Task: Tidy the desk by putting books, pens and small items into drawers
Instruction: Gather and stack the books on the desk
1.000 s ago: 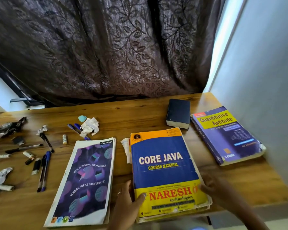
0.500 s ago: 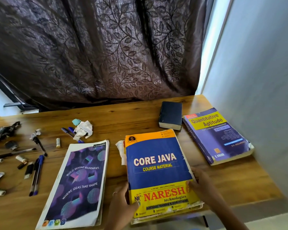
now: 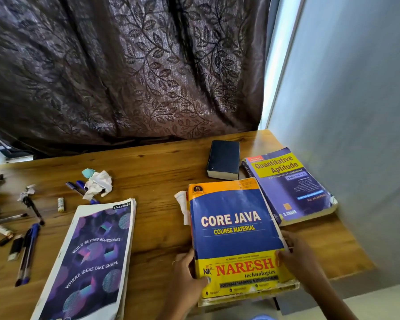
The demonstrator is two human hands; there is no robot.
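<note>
The thick blue and yellow Core Java book (image 3: 234,232) lies at the desk's front edge, overhanging it slightly. My left hand (image 3: 187,276) grips its lower left edge, thumb on the cover. My right hand (image 3: 297,259) grips its right edge, thumb on the cover. A purple classmate notebook (image 3: 91,257) lies to the left. The Quantitative Aptitude book (image 3: 286,183) and a small dark blue book (image 3: 223,159) lie behind on the right. Pens (image 3: 27,252) and small items are scattered at the far left.
Crumpled white paper (image 3: 98,183) and a small teal piece lie mid-desk beside two blue pens (image 3: 79,189). A folded white paper (image 3: 181,205) pokes out under the Core Java book. The wooden desk (image 3: 157,172) meets a dark leaf-patterned curtain behind and a grey wall on the right.
My right hand has moved in from the desk and closed on the Core Java book's right edge. The book has shifted slightly toward me; my left hand keeps its grip.
</note>
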